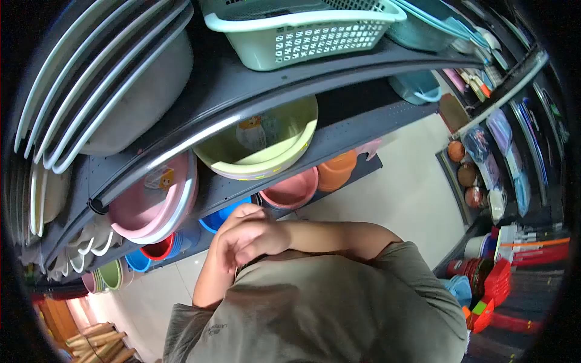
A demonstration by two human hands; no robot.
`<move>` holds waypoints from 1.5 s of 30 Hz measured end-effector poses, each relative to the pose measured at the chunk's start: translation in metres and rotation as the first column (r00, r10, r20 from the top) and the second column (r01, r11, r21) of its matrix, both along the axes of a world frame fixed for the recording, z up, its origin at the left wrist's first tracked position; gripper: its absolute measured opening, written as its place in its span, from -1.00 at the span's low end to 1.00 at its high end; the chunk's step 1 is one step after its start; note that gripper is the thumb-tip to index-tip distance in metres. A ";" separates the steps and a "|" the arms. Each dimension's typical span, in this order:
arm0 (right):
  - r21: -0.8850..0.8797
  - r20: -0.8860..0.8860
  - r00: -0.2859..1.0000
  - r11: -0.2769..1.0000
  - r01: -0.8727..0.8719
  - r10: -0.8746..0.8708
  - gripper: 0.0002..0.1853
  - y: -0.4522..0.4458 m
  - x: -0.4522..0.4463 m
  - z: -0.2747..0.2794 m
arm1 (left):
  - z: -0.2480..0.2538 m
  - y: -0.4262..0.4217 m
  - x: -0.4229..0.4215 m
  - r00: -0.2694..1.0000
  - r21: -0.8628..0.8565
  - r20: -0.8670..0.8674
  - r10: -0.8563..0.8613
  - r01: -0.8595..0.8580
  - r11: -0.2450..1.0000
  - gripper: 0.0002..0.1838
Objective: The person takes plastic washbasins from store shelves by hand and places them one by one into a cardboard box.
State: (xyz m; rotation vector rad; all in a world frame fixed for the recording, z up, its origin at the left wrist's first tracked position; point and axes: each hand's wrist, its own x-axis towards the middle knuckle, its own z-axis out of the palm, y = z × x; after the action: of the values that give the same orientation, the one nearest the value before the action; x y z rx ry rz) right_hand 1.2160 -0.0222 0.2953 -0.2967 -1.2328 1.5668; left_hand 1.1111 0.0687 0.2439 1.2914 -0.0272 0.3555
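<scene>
My two hands meet in front of my chest, over the grey-green shirt (327, 302). My right hand (257, 239) comes in from the right and lies across my left hand, its fingers bent round it. Only part of my left hand (245, 212) shows at the top; its fingers are mostly hidden. No object can be made out in either hand. Just beyond them are a blue basin (221, 219) and a pink-red basin (292, 189) on the lowest shelf.
Shelves (242, 94) run across ahead, bearing a mint basket (315, 42), stacked pale basins (136, 97), a yellow-green basin (290, 142) and a pink basin (142, 212). Tiled floor (387, 187) shows beyond. More goods stand right, including red plastic items (499, 284). Wooden rods (100, 342) lie lower left.
</scene>
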 end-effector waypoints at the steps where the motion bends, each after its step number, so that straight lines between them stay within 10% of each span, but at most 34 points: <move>1: -0.016 0.049 0.996 0.997 0.076 -0.075 -0.73 -0.007 0.021 0.002 | -0.064 0.043 0.022 0.790 -0.465 -0.450 -0.416 0.190 0.865 -0.84; 4: -0.127 0.050 0.936 0.927 0.352 -0.348 -0.73 -0.035 0.071 0.006 | -0.016 0.021 0.039 0.972 -0.224 -0.179 0.153 -0.192 0.956 -0.89; 6: -0.121 0.145 0.821 0.813 0.569 -0.553 -0.84 -0.049 0.108 0.006 | -0.026 0.026 0.041 0.872 -0.113 -0.189 0.452 -0.476 0.872 -0.88; 10: 0.099 0.327 0.098 0.137 0.986 -0.940 -0.84 -0.050 0.173 -0.013 | -0.031 0.046 0.036 0.623 0.016 -0.148 0.768 -0.775 0.632 -0.92; 13: 0.097 0.494 -0.138 -0.103 0.990 -0.858 -0.62 -0.042 0.216 -0.046 | -0.015 0.045 0.053 0.465 0.067 -0.164 0.870 -0.875 0.480 -0.67; 17: 0.048 0.455 0.016 0.043 0.998 -0.890 -0.51 -0.036 0.232 -0.059 | -0.008 0.048 0.077 0.613 0.224 -0.079 0.786 -0.757 0.613 -0.50; 21: 0.268 0.586 -0.083 0.096 0.959 -0.806 -0.45 -0.035 0.233 -0.071 | -0.017 0.046 0.088 0.538 0.384 0.004 0.843 -0.779 0.496 -0.41; 24: -0.020 0.485 0.098 0.101 0.995 -0.869 -0.43 -0.036 0.234 -0.081 | -0.023 0.046 0.086 0.484 0.548 0.016 0.875 -0.736 0.397 -0.43; 28: 0.091 0.603 0.084 0.173 0.981 -0.794 -0.33 -0.039 0.246 -0.099 | -0.021 0.048 0.084 0.499 0.562 0.035 0.866 -0.726 0.396 -0.43; 32: 0.064 0.579 0.090 0.154 0.986 -0.810 -0.34 -0.040 0.236 -0.074 | -0.008 0.044 0.086 0.594 0.239 -0.128 0.795 -0.759 0.606 -0.31; 35: 0.022 0.546 0.133 0.173 0.985 -0.827 -0.35 -0.041 0.231 -0.061 | 0.008 0.036 0.096 0.554 0.128 -0.079 0.829 -0.819 0.560 -0.56; 45: -0.055 0.156 0.285 0.280 0.958 -0.946 -0.48 -0.037 0.228 -0.035 | 0.056 0.038 0.083 0.636 -0.116 -0.001 0.772 -0.767 0.631 -0.49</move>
State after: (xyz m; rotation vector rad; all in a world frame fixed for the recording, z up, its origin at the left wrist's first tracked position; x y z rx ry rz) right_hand 1.4440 -0.0588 0.2605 -1.0237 -0.6860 0.5104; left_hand 1.1943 0.1069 0.2998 1.1280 0.5260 1.1231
